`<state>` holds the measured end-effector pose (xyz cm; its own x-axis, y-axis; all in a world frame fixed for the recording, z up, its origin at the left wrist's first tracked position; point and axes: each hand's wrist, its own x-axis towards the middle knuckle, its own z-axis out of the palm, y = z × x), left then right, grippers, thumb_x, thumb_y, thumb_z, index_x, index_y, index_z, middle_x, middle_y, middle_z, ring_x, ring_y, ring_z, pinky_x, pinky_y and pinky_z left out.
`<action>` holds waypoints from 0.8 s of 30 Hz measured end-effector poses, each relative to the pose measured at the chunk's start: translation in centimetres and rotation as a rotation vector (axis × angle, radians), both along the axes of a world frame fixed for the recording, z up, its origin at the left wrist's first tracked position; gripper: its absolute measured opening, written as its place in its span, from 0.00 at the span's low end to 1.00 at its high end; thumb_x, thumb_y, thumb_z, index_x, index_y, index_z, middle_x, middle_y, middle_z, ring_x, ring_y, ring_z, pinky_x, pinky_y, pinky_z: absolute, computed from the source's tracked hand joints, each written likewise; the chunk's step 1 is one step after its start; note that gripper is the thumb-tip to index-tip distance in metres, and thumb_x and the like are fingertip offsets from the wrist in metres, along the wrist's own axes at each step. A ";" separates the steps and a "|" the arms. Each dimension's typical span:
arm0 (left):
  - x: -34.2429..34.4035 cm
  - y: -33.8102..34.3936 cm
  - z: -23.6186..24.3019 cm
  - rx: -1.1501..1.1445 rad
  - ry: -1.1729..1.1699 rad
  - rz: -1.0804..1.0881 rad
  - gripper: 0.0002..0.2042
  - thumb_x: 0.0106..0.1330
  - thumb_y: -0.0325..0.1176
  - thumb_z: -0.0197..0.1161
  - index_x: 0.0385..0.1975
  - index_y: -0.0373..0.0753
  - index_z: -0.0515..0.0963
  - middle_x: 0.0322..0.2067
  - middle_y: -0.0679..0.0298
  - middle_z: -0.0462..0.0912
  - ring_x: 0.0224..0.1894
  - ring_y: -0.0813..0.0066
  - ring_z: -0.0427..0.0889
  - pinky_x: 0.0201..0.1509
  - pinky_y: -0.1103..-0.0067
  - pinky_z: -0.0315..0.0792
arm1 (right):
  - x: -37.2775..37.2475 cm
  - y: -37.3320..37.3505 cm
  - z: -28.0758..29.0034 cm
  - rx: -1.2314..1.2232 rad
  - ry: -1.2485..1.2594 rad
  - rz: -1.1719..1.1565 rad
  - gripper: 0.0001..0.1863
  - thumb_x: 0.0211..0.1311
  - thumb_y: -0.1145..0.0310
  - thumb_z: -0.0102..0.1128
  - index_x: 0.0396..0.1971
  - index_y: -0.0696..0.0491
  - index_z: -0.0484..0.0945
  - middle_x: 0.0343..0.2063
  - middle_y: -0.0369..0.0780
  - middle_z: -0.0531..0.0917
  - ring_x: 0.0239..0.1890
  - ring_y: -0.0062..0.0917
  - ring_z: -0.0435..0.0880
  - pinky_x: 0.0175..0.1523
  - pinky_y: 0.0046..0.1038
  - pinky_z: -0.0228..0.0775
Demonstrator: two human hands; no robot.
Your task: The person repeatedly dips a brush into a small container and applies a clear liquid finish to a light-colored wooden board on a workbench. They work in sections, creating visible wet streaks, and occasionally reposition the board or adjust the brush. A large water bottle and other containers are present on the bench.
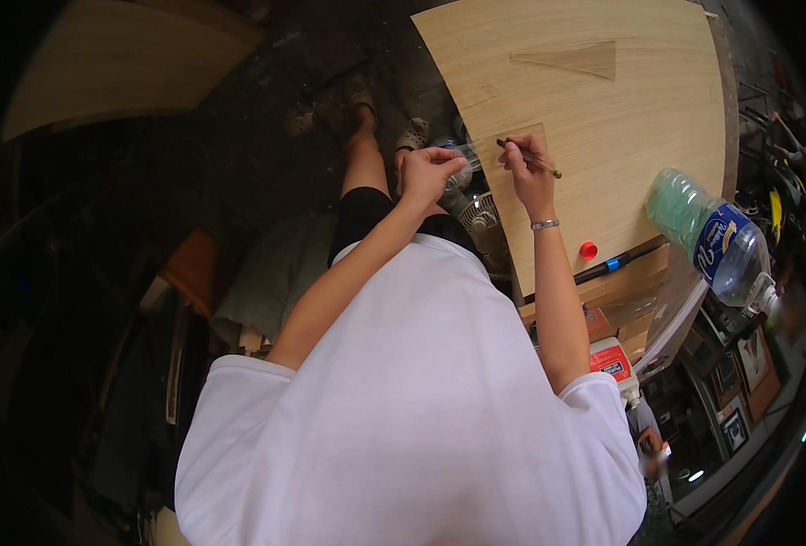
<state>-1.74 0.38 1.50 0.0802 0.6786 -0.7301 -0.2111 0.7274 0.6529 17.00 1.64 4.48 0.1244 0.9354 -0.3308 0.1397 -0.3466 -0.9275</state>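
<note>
My left hand point(432, 173) is just off the near-left edge of the wooden board point(644, 127), its thumb and fingers pinched on a thin clear pane point(487, 155). The pane stretches right over the board's edge toward my other hand. My right hand point(532, 171), with a band on its wrist, is closed around a slim pen-like tool point(547, 167). One end of this tool is dark, and the other shows a brownish tip. Whether the tool touches the pane cannot be made out. Farther up the board lies a see-through wedge-shaped piece point(594, 61).
A large plastic bottle point(708, 232) with a blue label lies at the board's right. Near its front edge are a red cap point(588, 250) and a black rod point(594, 273) with a blue band. A white container point(610, 359) stands by my right elbow. Framed pictures point(735, 428) are at lower right.
</note>
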 end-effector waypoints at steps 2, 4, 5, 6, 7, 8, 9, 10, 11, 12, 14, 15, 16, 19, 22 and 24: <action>1.0 0.5 0.6 0.009 0.097 -0.003 0.09 0.54 0.24 0.72 0.33 0.28 0.83 0.28 0.62 0.85 0.29 0.81 0.81 0.34 0.85 0.75 | -0.2 0.2 0.8 -0.018 -0.200 0.145 0.05 0.64 0.73 0.59 0.32 0.59 0.74 0.23 0.40 0.82 0.26 0.20 0.81 0.33 0.20 0.71; 1.8 0.7 1.0 0.009 0.166 -0.002 0.09 0.54 0.24 0.72 0.32 0.28 0.83 0.27 0.62 0.85 0.27 0.83 0.80 0.33 0.86 0.74 | -0.5 0.7 1.5 0.104 -0.296 0.235 0.05 0.62 0.75 0.60 0.31 0.59 0.73 0.22 0.42 0.80 0.25 0.26 0.81 0.32 0.22 0.70; 2.0 0.6 1.0 0.004 0.153 0.006 0.09 0.54 0.24 0.71 0.33 0.28 0.83 0.27 0.62 0.85 0.27 0.83 0.80 0.33 0.86 0.74 | -0.6 1.0 1.7 0.141 -0.346 0.280 0.06 0.60 0.76 0.61 0.30 0.58 0.72 0.21 0.43 0.79 0.24 0.28 0.80 0.31 0.23 0.69; 2.1 0.6 0.9 0.000 0.141 0.015 0.09 0.54 0.24 0.71 0.33 0.28 0.83 0.27 0.62 0.85 0.27 0.83 0.80 0.33 0.86 0.73 | -0.7 1.3 1.9 0.145 -0.343 0.303 0.06 0.59 0.76 0.61 0.30 0.58 0.72 0.21 0.44 0.79 0.24 0.30 0.80 0.31 0.24 0.69; 2.1 0.6 0.8 -0.007 0.128 0.027 0.09 0.55 0.24 0.71 0.33 0.28 0.83 0.27 0.62 0.85 0.27 0.84 0.79 0.32 0.87 0.73 | -0.7 1.6 2.0 0.149 -0.338 0.325 0.06 0.58 0.77 0.61 0.30 0.58 0.71 0.22 0.45 0.78 0.24 0.32 0.79 0.31 0.25 0.68; 2.2 0.6 0.6 0.002 0.109 0.024 0.09 0.55 0.24 0.71 0.34 0.28 0.82 0.28 0.62 0.85 0.27 0.84 0.79 0.32 0.87 0.73 | -0.7 1.9 2.1 0.153 -0.332 0.348 0.06 0.57 0.78 0.61 0.30 0.57 0.71 0.22 0.45 0.77 0.24 0.34 0.78 0.31 0.26 0.68; 2.2 0.6 0.3 0.008 0.089 0.024 0.09 0.55 0.24 0.71 0.34 0.28 0.82 0.28 0.63 0.85 0.27 0.84 0.79 0.32 0.87 0.73 | -0.6 2.2 2.1 0.146 -0.322 0.370 0.06 0.57 0.78 0.61 0.30 0.57 0.71 0.22 0.45 0.77 0.24 0.35 0.78 0.31 0.27 0.68; 2.1 0.5 0.0 0.003 0.061 0.023 0.09 0.55 0.24 0.71 0.35 0.28 0.82 0.28 0.63 0.85 0.27 0.84 0.79 0.32 0.87 0.73 | -0.6 2.5 2.0 0.137 -0.310 0.392 0.06 0.56 0.79 0.60 0.30 0.57 0.71 0.22 0.45 0.77 0.24 0.35 0.77 0.31 0.27 0.68; 2.0 0.4 -0.3 0.006 0.032 0.020 0.09 0.56 0.24 0.70 0.35 0.28 0.82 0.28 0.63 0.85 0.27 0.84 0.79 0.32 0.87 0.73 | -0.6 2.8 1.9 0.114 -0.292 0.424 0.06 0.56 0.79 0.60 0.30 0.57 0.71 0.22 0.45 0.77 0.24 0.36 0.77 0.31 0.27 0.68; 1.9 0.4 -0.6 0.004 -0.006 0.017 0.09 0.56 0.24 0.70 0.35 0.28 0.82 0.28 0.63 0.84 0.27 0.83 0.79 0.32 0.87 0.73 | -0.6 2.9 1.8 0.117 -0.301 0.423 0.06 0.56 0.79 0.60 0.30 0.57 0.71 0.22 0.45 0.77 0.24 0.36 0.77 0.31 0.28 0.68; 1.9 0.5 -1.0 0.012 -0.044 0.007 0.09 0.57 0.25 0.70 0.36 0.28 0.81 0.28 0.63 0.84 0.27 0.83 0.80 0.33 0.87 0.73 | -0.6 2.5 1.9 0.097 -0.304 0.443 0.06 0.55 0.80 0.59 0.30 0.56 0.71 0.22 0.45 0.77 0.25 0.38 0.78 0.31 0.28 0.69; 1.8 0.6 -1.1 0.022 -0.046 0.001 0.09 0.57 0.25 0.70 0.36 0.28 0.81 0.28 0.63 0.84 0.28 0.83 0.80 0.33 0.87 0.73 | -0.6 2.1 2.1 0.096 -0.334 0.462 0.06 0.55 0.80 0.59 0.30 0.56 0.71 0.22 0.45 0.77 0.25 0.39 0.78 0.31 0.28 0.69; 1.7 0.5 -1.0 0.029 -0.047 -0.006 0.09 0.58 0.25 0.69 0.36 0.28 0.81 0.28 0.63 0.84 0.28 0.82 0.80 0.33 0.86 0.73 | -0.6 1.1 2.6 0.091 -0.365 0.480 0.06 0.55 0.81 0.58 0.30 0.56 0.72 0.22 0.45 0.77 0.25 0.40 0.78 0.31 0.29 0.69; 1.3 0.3 -0.8 0.032 -0.086 -0.019 0.10 0.59 0.25 0.69 0.37 0.28 0.80 0.29 0.63 0.84 0.29 0.82 0.81 0.35 0.86 0.74 | -0.3 -1.9 4.0 0.095 -0.423 0.494 0.04 0.57 0.80 0.58 0.30 0.56 0.73 0.21 0.44 0.78 0.25 0.36 0.80 0.30 0.28 0.69; -0.1 -1.0 -0.7 0.045 -0.081 0.011 0.09 0.59 0.25 0.69 0.37 0.28 0.80 0.30 0.63 0.84 0.30 0.82 0.81 0.36 0.86 0.75 | 0.1 -2.1 2.7 0.039 -0.210 0.258 0.02 0.62 0.76 0.58 0.32 0.57 0.74 0.22 0.39 0.80 0.25 0.25 0.81 0.30 0.24 0.69; -1.0 -1.9 -1.0 0.048 -0.069 0.017 0.09 0.59 0.25 0.68 0.36 0.28 0.80 0.30 0.63 0.84 0.31 0.81 0.81 0.37 0.86 0.75 | 0.1 -0.8 0.7 -0.001 0.102 0.066 0.07 0.68 0.70 0.57 0.36 0.60 0.75 0.25 0.35 0.82 0.28 0.14 0.79 0.32 0.18 0.70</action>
